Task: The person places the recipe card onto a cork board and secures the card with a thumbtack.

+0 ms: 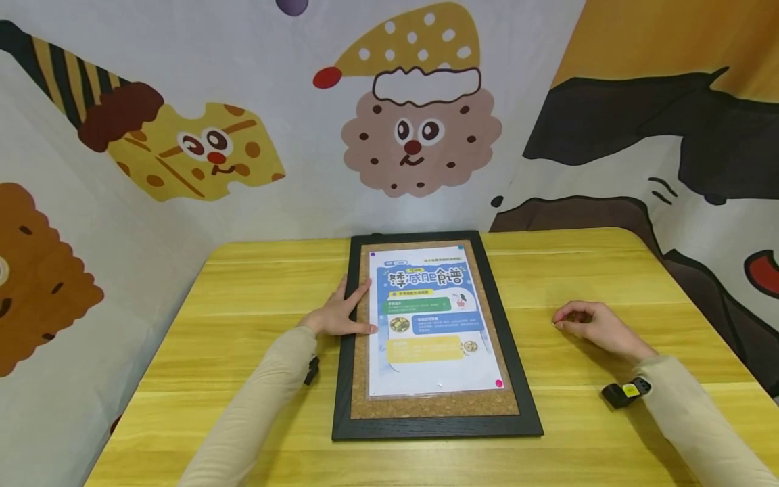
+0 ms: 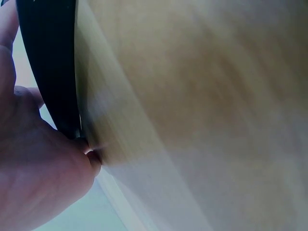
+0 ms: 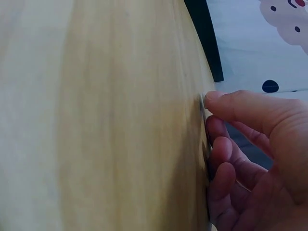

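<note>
A black-framed cork board [image 1: 438, 408] lies on the table with a printed sheet [image 1: 420, 375] on it. Purple [image 1: 372, 254], blue [image 1: 460, 247] and pink [image 1: 499, 383] pins sit at three of the sheet's corners. My left hand [image 1: 335, 314] rests spread over the left side of the frame, thumb and fingertips reaching the sheet's edge. In the left wrist view, the side of this hand meets the black frame [image 2: 53, 62]. To the right of the board, low over the table, my right hand [image 1: 599, 329] pinches a tiny pale thing [image 1: 554, 324]; its kind cannot be made out.
The yellow wood-grain table [image 1: 268, 284] runs back to a white cloth wall [image 1: 292, 169] printed with cartoon food. A black wrist camera [image 1: 621, 393] sits under the right cuff. Along the right side hangs more printed cloth [image 1: 688, 223].
</note>
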`<state>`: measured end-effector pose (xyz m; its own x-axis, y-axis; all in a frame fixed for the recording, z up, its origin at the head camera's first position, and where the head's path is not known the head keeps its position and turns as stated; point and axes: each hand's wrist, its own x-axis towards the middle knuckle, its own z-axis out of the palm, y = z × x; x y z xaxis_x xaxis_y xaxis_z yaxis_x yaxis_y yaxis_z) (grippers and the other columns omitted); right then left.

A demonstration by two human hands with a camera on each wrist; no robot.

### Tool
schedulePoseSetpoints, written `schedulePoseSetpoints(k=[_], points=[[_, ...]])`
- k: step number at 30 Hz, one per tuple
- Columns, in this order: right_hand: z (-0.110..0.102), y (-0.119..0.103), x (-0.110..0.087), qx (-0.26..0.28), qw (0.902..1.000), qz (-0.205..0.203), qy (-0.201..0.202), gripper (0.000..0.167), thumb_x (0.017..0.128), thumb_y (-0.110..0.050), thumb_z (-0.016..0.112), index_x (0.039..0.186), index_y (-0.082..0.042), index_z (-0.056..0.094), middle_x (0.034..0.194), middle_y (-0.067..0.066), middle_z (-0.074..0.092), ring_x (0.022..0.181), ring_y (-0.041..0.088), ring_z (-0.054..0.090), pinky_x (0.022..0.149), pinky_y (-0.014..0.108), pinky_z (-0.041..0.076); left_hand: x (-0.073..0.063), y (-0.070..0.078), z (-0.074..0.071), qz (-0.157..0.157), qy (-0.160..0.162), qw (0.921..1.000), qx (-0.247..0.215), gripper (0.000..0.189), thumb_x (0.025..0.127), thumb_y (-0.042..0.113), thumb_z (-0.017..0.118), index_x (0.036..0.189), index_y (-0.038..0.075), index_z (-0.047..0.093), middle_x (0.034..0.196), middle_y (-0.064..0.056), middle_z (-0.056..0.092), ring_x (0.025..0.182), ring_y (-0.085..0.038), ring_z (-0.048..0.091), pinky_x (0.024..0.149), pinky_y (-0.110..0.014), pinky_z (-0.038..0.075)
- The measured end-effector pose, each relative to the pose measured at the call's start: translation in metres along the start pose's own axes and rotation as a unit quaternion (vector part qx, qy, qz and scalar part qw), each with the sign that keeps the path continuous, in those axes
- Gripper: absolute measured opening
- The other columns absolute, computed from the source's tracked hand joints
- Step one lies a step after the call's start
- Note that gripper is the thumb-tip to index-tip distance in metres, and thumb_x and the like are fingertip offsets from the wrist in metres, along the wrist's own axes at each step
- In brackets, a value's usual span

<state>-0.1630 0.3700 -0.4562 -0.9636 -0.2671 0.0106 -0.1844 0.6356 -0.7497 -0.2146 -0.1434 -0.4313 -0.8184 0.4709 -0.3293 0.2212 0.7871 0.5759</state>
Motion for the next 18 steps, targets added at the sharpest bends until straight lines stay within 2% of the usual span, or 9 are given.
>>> schedulePoseSetpoints(k=[6,11,14,18], points=[[-0.0026,-0.0004,-0.0018,0.029,0.9996,-0.005,0.003,0.013,0.094,-0.011,0.065,0.101,0.0,0.065,0.095,0.012,0.065,0.076,0.012,0.058,0.062,0.023,0.045,-0.0002,-0.0001,0.0,-0.001,0.001,1.0,-0.001,0.102,0.084,0.047,0.071,0.157,0.019,0.006,0.154,-0.029,-0.018,0.138,-0.054,0.002,0.104,-0.068,0.019],[-0.0062,0.0037,-0.0027,0.077,0.9969,-0.014,0.01,0.012,0.096,-0.007,0.061,0.101,0.005,0.059,0.098,0.012,0.068,0.075,0.012,0.063,0.055,0.028,0.048,-0.0002,0.0001,0.0002,-0.003,0.002,1.0,-0.003,0.102,0.084,0.046,0.071,0.157,0.02,0.006,0.154,-0.029,-0.017,0.139,-0.053,0.002,0.104,-0.067,0.019],[-0.0069,0.0048,-0.0026,0.094,0.9955,-0.007,0.007,0.014,0.096,-0.007,0.06,0.101,0.005,0.058,0.097,0.008,0.07,0.075,0.012,0.064,0.052,0.029,0.049,-0.0001,0.0,0.0006,-0.004,0.002,1.0,-0.004,0.102,0.084,0.047,0.071,0.157,0.02,0.006,0.154,-0.029,-0.017,0.139,-0.053,0.002,0.104,-0.067,0.019],[-0.0057,0.0041,-0.0018,0.107,0.9942,0.008,-0.003,0.017,0.095,-0.008,0.062,0.103,0.007,0.059,0.095,0.008,0.07,0.077,0.012,0.066,0.055,0.029,0.051,-0.0007,0.0009,0.0002,-0.004,0.001,1.0,-0.002,0.101,0.084,0.046,0.071,0.157,0.02,0.006,0.154,-0.029,-0.017,0.139,-0.053,0.002,0.104,-0.067,0.019]])
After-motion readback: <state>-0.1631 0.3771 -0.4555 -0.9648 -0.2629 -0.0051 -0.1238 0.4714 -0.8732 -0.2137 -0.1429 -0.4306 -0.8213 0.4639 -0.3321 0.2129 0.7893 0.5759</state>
